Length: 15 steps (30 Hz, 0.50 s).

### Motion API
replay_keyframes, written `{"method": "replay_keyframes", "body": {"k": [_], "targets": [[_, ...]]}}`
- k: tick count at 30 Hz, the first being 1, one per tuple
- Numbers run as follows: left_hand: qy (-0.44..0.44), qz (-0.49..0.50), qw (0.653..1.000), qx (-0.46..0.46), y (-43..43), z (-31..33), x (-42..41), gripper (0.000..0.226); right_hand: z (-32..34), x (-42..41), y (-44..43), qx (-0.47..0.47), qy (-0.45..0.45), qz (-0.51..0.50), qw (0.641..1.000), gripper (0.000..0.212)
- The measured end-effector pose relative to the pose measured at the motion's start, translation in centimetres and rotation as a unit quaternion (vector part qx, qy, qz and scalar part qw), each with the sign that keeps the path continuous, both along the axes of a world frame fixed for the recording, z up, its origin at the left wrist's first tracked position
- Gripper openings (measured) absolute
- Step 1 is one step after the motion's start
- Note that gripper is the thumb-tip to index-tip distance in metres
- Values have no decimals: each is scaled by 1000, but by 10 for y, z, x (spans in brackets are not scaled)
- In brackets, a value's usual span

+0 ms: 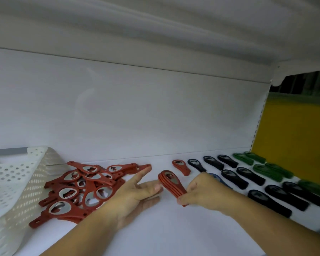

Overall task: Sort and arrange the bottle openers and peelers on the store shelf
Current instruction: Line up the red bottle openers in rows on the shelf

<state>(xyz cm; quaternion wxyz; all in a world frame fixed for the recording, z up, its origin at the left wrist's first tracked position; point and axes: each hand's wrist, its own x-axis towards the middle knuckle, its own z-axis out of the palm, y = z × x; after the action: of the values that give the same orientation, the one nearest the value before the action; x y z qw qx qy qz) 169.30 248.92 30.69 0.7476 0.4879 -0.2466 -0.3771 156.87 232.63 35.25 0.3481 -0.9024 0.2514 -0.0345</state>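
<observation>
I have my right hand (205, 191) pinching the handle end of a stack of red openers (171, 183), my left hand (137, 193) flat and wide, fingertips at the stack's rounded head; I'd square the edges between both hands before setting it down, in line with the single red opener (181, 167) just beyond the right hand. The stack's long axis runs from the head, far and toward the left hand, back to the handle at my right fingers, metal side up.

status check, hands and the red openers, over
Right grip pinches stack of red plastic bottle openers by handles. Left grip open, fingertips beside it. Loose red opener pile left, nothing blocking.
</observation>
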Motion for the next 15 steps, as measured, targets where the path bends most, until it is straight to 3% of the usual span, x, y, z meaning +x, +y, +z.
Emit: {"method": "replay_keyframes", "body": {"k": [8,15], "targets": [[-37,-27,996,78,2,5,-7,43,-1,-15,-48,-191,97,-99,972,35],[-70,-29,993,86,2,3,-7,42,-2,5,-58,-204,109,-77,970,42]]}}
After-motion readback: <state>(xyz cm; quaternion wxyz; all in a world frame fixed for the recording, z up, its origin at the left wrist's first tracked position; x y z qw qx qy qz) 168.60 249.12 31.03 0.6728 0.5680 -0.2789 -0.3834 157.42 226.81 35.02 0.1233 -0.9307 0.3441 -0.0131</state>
